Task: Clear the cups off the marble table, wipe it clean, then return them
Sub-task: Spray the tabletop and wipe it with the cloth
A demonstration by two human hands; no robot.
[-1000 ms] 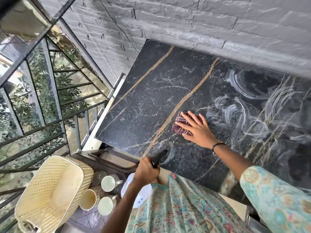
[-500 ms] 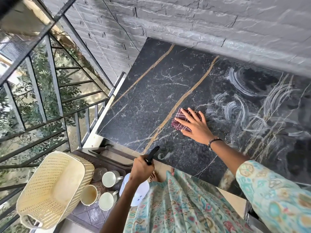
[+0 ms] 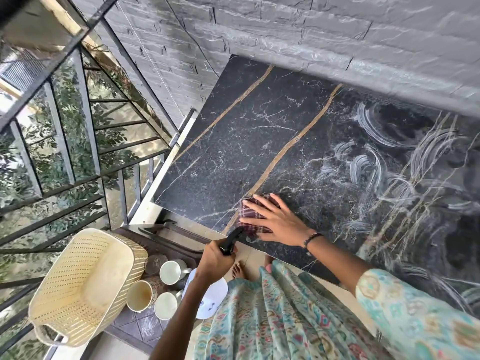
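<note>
Left hand: I see my left hand [image 3: 213,258] low in the frame's centre, fingers curled round the black trigger of a white spray bottle [image 3: 211,298] hanging below the surface's near edge.
Cups: the cups [image 3: 166,287] sit on the floor at lower left, beside a cream basket [image 3: 85,284], well apart from both hands; left hand nearer.
Right hand: my right hand [image 3: 279,220] lies fingers spread flat on the checked maroon cloth [image 3: 250,214], pressing it down at the near edge.
Surface: black marble surface [image 3: 246,131]; dry, unwiped stretch lies up-left of the cloth, smears to the right.
Next move: I judge strokes go up-left.
Writing: none readable.
</note>
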